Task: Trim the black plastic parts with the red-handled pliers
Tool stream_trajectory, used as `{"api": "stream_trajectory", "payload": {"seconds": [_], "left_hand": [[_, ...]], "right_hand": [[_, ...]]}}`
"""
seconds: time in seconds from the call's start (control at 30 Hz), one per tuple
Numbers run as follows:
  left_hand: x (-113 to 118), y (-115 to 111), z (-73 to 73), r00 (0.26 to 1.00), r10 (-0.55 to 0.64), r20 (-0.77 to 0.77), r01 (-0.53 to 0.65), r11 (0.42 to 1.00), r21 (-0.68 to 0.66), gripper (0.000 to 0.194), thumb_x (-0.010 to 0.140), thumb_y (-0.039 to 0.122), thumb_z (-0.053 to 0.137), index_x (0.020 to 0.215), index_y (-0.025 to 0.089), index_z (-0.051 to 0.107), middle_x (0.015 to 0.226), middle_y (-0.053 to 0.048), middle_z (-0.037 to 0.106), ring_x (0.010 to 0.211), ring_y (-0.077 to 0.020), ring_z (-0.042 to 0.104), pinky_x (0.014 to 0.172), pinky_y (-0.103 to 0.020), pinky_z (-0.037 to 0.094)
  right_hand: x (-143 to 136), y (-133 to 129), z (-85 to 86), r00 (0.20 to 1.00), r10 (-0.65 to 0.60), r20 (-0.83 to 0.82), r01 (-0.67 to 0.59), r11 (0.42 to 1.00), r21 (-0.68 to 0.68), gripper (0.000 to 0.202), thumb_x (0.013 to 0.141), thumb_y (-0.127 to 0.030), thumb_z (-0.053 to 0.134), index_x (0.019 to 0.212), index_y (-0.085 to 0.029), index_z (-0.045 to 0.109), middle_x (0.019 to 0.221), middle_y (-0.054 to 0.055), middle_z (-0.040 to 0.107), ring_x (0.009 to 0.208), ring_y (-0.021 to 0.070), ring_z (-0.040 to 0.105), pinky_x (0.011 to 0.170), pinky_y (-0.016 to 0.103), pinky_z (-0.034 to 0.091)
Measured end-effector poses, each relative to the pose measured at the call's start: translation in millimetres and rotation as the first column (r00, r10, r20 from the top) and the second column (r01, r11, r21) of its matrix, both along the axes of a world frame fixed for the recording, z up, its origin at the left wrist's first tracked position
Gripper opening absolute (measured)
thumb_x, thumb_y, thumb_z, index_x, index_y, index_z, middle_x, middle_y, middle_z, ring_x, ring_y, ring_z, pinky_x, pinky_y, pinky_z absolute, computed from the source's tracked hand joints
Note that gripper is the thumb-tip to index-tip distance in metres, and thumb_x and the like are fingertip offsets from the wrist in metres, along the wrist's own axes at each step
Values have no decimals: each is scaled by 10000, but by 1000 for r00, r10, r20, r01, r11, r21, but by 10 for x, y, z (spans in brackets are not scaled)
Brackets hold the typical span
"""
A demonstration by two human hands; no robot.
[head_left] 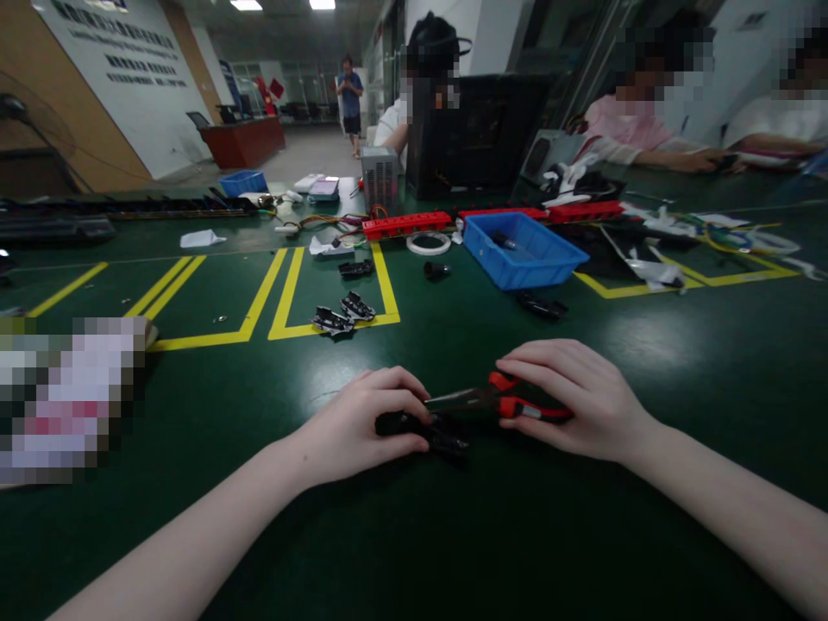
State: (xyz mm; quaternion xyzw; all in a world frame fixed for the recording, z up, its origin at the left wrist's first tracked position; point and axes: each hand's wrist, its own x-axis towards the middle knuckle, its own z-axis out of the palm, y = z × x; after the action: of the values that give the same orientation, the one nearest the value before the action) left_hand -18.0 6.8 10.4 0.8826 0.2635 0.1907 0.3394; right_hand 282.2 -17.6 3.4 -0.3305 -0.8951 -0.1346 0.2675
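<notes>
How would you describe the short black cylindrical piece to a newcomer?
Find the open blue rectangular plastic bin on the green tabletop. Just left of it lies a flat white ring, and the short black cylindrical piece lies on the near side of that. Its rounded barrel sets it apart from the jagged black parts farther left.

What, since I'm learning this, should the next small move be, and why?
Probably ease the pliers toward the black part, clear of the left hand: that hand holds the part, the right hand holds the pliers, and their tips sit close to the left hand.
</notes>
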Motion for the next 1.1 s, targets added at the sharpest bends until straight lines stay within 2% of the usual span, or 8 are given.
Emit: {"api": "stream_trajectory", "payload": {"seconds": [0.2, 0.37, 0.6, 0.77, 0.97, 1.1], "left_hand": [[9, -34, -10, 997, 60, -44, -59, 998, 33, 120, 872, 213, 622, 983, 234, 661, 1195, -33, 563, 1085, -231, 544, 974, -436, 429], [21, -50, -7, 990, 127, -54, -122, 989, 82, 241, 908, 119, 481, 984, 237, 677, 1163, -28, 584, 1070, -225, 545, 969, -432, 430], [22, 11, -85, 993, 117, -30, -111, 979, 173, 182, 920, 192, 533, 1014, 239, 681, 1094, -43, 595, 1019, -222, 569, 911, -410, 448], [38, 3, -89, 992, 128, -16, -121, 968, 221, 152, 922, 193, 551, 989, 234, 681, 1033, -32, 609, 980, -210, 585, 880, -393, 444], [49, -46, -68, 982, 188, -21, -176, 949, 260, 87, 890, 240, 606, 930, 222, 680, 985, -17, 611, 956, -205, 586, 920, -415, 418], [50, -80, -46, 972, 230, -38, -208, 928, 309, 77, 883, 246, 610, 896, 211, 678, 952, -15, 616, 933, -201, 582, 912, -415, 398]], "right_hand": [[-61, 25, 9, 995, -74, 71, 79, 994, -78, 441, 842, -436, 629, 1171, -156, 542, 1087, 130, 649, 1013, 251, 607, 848, 409, 491], [-70, 3, 21, 990, -128, 56, 133, 985, -111, 435, 847, -437, 615, 1170, -153, 550, 1110, 132, 644, 1041, 258, 592, 877, 427, 467], [-87, 5, 35, 976, -215, 44, 219, 948, -230, 445, 816, -466, 644, 1134, -162, 572, 1099, 125, 634, 1027, 264, 583, 861, 424, 465], [-74, -16, 16, 972, -236, 19, 235, 953, -191, 446, 837, -385, 629, 1213, -166, 530, 1143, 139, 601, 1071, 281, 555, 900, 468, 451], [-97, 18, 26, 990, -131, 49, 137, 982, -129, 505, 870, -372, 581, 1301, -143, 452, 1184, 165, 547, 1146, 297, 515, 1005, 553, 411], [-139, 105, 28, 994, -87, 69, 94, 990, -109, 447, 855, -250, 561, 1271, -136, 443, 1196, 161, 528, 1215, 289, 478, 1088, 577, 328]]}}
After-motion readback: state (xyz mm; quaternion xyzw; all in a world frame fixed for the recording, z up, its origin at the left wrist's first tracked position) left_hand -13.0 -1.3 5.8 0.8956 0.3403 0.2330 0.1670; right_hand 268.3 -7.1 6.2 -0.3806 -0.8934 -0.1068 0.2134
